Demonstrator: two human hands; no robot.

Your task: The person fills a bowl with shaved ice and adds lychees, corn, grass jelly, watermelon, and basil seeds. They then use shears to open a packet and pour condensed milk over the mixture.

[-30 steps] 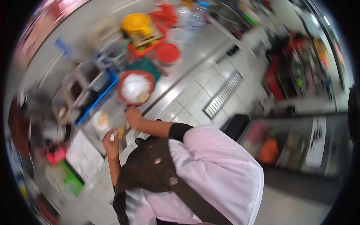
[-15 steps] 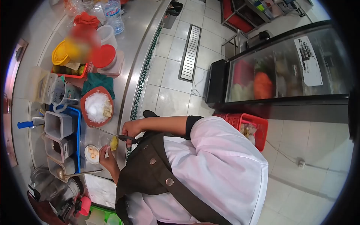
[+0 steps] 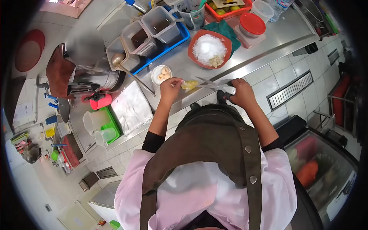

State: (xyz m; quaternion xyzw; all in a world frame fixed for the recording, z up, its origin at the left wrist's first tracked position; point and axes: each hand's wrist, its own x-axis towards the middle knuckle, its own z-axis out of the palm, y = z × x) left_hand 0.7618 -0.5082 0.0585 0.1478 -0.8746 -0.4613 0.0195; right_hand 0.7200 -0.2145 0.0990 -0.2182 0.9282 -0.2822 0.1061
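Pinched in the fingers of my left hand (image 3: 170, 91) is a small clear packet (image 3: 189, 84) with something yellow inside. My right hand (image 3: 242, 94) grips the dark handles of a pair of scissors (image 3: 220, 86). Their metal blades are spread and reach left to the packet's end. Just behind my left hand stands a small white bowl (image 3: 154, 78) holding several pale round pieces (image 3: 164, 72). Farther back, an orange-brown dish (image 3: 191, 56) carries a heap of white grains or crushed ice (image 3: 208, 46), with a beige crumbly bit at its edge.
A blue tray (image 3: 163, 50) with clear containers and a ladle (image 3: 134, 73) lies behind left. Plastic sheets (image 3: 132, 102) cover the counter at left, near a green tray (image 3: 112, 124). A red-lidded tub (image 3: 252, 25) and green cloth (image 3: 221, 31) sit at the back right.
The whole view has turned, bringing both forearms into sight. The packet is now up in my left fingers, and the scissors' blades have come to it, spread apart.
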